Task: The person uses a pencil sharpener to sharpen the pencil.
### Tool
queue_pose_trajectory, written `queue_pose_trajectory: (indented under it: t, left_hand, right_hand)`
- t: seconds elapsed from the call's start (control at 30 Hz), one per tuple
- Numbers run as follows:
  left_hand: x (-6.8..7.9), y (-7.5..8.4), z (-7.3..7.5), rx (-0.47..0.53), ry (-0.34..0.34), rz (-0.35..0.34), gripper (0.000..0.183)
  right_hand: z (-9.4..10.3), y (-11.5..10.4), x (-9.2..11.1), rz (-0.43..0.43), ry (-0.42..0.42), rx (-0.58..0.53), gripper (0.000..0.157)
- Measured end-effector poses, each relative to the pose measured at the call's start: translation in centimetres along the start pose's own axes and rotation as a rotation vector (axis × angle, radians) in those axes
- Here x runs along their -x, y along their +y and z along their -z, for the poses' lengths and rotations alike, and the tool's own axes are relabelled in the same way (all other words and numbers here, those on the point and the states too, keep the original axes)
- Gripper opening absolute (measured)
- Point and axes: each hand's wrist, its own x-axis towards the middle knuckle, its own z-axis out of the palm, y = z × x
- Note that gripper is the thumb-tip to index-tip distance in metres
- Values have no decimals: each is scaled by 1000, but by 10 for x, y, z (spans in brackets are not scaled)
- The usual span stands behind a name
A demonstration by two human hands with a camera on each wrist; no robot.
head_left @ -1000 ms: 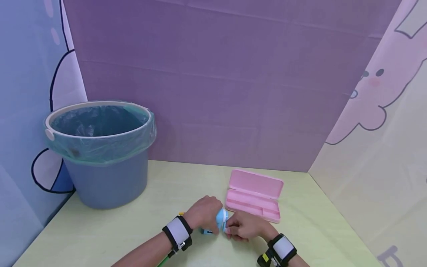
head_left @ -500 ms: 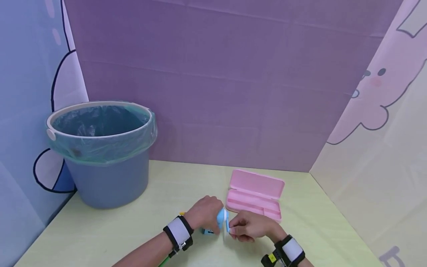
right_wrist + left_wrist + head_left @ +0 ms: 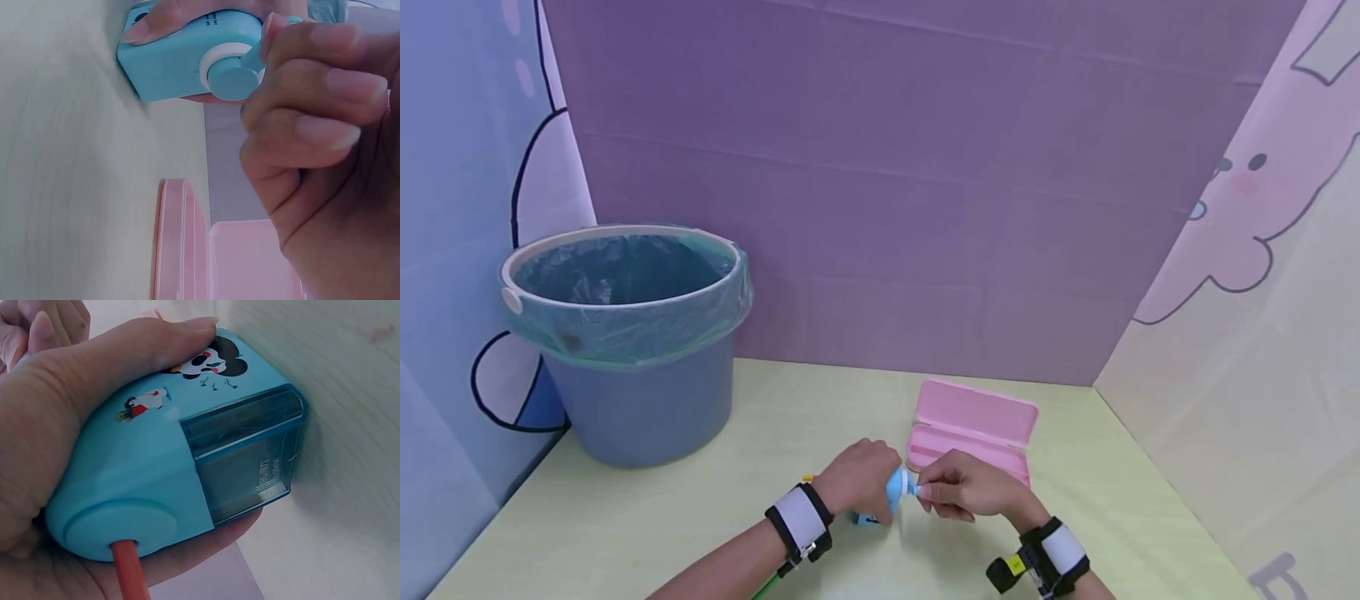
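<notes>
Pale tabletop [image 3: 820, 408], hands [image 3: 857, 477] [image 3: 973, 487] gripping blue sharpener [image 3: 144, 459], left, and crank [image 3: 235, 79], right, drawer lettering [image 3: 265, 475] illegible

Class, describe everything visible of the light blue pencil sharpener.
The light blue pencil sharpener looks plastic, with cartoon prints and a translucent blue drawer. A red pencil enters one end; the other has a blue crank with a white ring. It appears upright, base on the pale table. The left hand grips its body; the right hand pinches the crank.

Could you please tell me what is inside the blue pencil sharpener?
One end of a pencil goes into the sharpener; that end is hidden from view. The see-through drawer is too dim to tell whether it holds shavings.
</notes>
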Motion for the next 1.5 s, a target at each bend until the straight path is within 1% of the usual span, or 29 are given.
queue_pose_trajectory:
  t: [0.07, 0.17, 0.3, 0.47, 0.57, 0.67, 0.77, 1.0, 1.1, 1.3, 1.5]
  left_hand:
    - [0, -1, 1, -4, 4, -1, 43]
    - [0, -1, 1, -5, 5, 0, 44]
    - [0, -2, 3, -5, 10, -9, 45]
    - [-1, -2, 3, -10, 21, -31, 47]
    - [-2, -3, 3, -8, 17, -31, 47]
    - [-3, -4, 3, -8, 15, -29, 47]
    - [-2, -5, 2, -13, 15, -25, 47]
    - [0, -4, 0, -4, -7, -18, 47]
    - [1, -3, 0, -4, -4, -25, 46]
    - [0, -2, 0, -14, 3, -34, 43]
    - [-1, -3, 0, -20, 16, -46, 41]
  right_hand:
    - [2, -1, -2, 13, 27, 7, 28]
    - [4, -3, -4, 3, 77, 21, 28]
    - [6, -3, -8, -20, 176, 53, 26]
    - [8, 4, -15, -32, 293, 92, 22]
    - [8, 11, -20, -51, 337, 104, 21]
    - [7, 14, -25, -74, 363, 138, 21]
    - [6, 17, -28, -88, 376, 167, 21]
    - [0, 26, -33, -64, 388, 211, 21]
    - [-3, 31, -35, -80, 384, 249, 21]
    - [-6, 37, -35, -124, 329, 334, 21]
    - [-7, 37, -35, -136, 283, 370, 19]
